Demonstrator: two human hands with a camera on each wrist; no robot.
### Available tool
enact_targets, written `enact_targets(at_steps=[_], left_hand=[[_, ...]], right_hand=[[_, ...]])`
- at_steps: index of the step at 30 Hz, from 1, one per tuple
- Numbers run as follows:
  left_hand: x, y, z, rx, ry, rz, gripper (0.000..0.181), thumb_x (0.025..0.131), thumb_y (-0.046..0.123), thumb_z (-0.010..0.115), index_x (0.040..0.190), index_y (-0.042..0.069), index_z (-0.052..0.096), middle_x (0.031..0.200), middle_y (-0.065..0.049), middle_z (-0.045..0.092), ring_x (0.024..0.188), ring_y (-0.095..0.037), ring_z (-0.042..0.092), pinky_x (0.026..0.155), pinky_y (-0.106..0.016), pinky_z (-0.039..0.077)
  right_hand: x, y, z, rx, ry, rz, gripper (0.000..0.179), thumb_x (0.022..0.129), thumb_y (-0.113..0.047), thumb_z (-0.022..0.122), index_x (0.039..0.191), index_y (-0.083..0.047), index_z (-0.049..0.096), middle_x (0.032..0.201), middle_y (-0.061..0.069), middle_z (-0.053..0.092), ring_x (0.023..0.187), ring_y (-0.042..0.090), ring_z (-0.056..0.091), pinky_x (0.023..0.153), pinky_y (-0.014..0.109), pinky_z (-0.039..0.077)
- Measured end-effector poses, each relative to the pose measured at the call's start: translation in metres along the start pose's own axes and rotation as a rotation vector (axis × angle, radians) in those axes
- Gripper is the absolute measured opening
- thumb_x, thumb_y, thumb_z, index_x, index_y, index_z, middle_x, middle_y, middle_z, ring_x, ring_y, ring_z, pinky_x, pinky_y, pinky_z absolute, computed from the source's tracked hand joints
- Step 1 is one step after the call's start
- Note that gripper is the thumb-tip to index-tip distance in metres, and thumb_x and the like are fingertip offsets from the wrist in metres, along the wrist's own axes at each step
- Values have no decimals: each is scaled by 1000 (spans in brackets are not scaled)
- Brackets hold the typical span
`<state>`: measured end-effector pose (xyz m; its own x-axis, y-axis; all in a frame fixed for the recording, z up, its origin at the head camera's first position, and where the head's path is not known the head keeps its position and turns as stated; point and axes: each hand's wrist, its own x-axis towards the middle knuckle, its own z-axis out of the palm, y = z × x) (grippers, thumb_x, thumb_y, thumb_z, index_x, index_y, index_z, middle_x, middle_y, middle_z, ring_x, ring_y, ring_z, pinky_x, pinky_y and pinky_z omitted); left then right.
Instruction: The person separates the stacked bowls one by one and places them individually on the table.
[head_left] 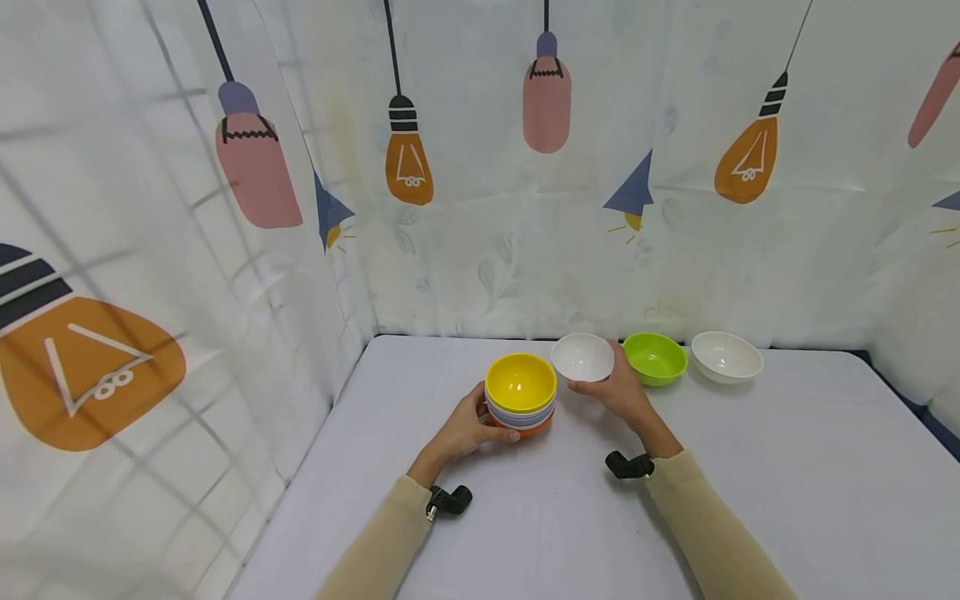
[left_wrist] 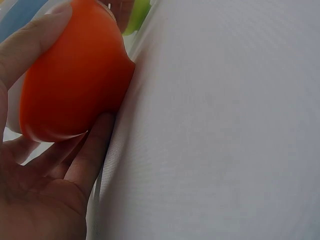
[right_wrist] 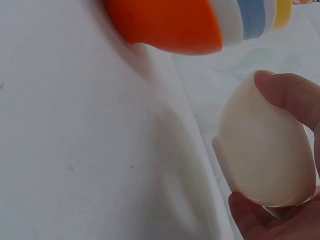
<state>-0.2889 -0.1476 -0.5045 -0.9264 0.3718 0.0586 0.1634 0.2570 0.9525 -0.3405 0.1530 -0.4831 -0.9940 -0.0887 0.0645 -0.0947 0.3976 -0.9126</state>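
My left hand point(head_left: 465, 425) grips a stack of nested bowls from its left side, thumb in front and fingers behind. A yellow bowl point(head_left: 521, 383) tops the stack, with white and blue rims below it and an orange bowl point(left_wrist: 75, 75) at the bottom, its foot close to the tabletop. Just right of the stack, my right hand point(head_left: 621, 390) holds a small white bowl point(head_left: 582, 358) between thumb and fingers. In the right wrist view this white bowl point(right_wrist: 265, 150) is raised off the table, its base toward the camera.
A green bowl point(head_left: 655, 360) stands just beyond my right hand, with a wider white bowl point(head_left: 726, 358) to its right. White cloth covers the table point(head_left: 540, 525). A printed curtain point(head_left: 480, 250) hangs behind the table's back edge and along the left side.
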Motion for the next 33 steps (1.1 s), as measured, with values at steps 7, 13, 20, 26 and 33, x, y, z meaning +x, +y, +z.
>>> enact_targets(at_steps=[7, 13, 20, 26, 33], left_hand=[[-1, 0, 0, -8, -2, -1, 98, 75, 26, 93, 155, 22, 37, 152, 0, 51, 141, -26, 50, 125, -51, 32], [-1, 1, 0, -9, -3, -8, 97, 75, 25, 93, 155, 22, 38, 152, 0, 51, 141, -26, 51, 124, -51, 34], [-1, 1, 0, 2, 0, -12, 97, 75, 27, 93, 155, 21, 38, 152, -1, 52, 142, -27, 50, 124, -52, 33], [-2, 3, 1, 14, 1, -21, 97, 75, 28, 93, 155, 21, 38, 152, -1, 51, 142, -27, 50, 124, -52, 33], [-1, 3, 0, 12, 4, -24, 96, 75, 28, 93, 154, 23, 39, 151, 1, 52, 140, -25, 51, 124, -52, 34]], right_hand=[[4, 11, 2, -36, -5, 16, 111, 75, -28, 93, 159, -8, 23, 156, 20, 39, 141, 41, 42, 117, 60, 40], [4, 16, 1, -37, -16, 3, 105, 75, -25, 94, 155, -8, 28, 152, 18, 42, 138, 40, 44, 116, 59, 41], [3, 18, 0, -41, -25, 38, 111, 76, -33, 92, 159, -10, 22, 156, 18, 38, 141, 40, 41, 119, 59, 38], [4, 24, 0, -20, -30, 34, 112, 77, -36, 91, 159, -11, 19, 157, 18, 37, 142, 40, 40, 120, 60, 36], [10, 29, 3, -12, -28, 53, 118, 79, -41, 89, 162, -14, 10, 160, 18, 33, 144, 39, 38, 122, 59, 33]])
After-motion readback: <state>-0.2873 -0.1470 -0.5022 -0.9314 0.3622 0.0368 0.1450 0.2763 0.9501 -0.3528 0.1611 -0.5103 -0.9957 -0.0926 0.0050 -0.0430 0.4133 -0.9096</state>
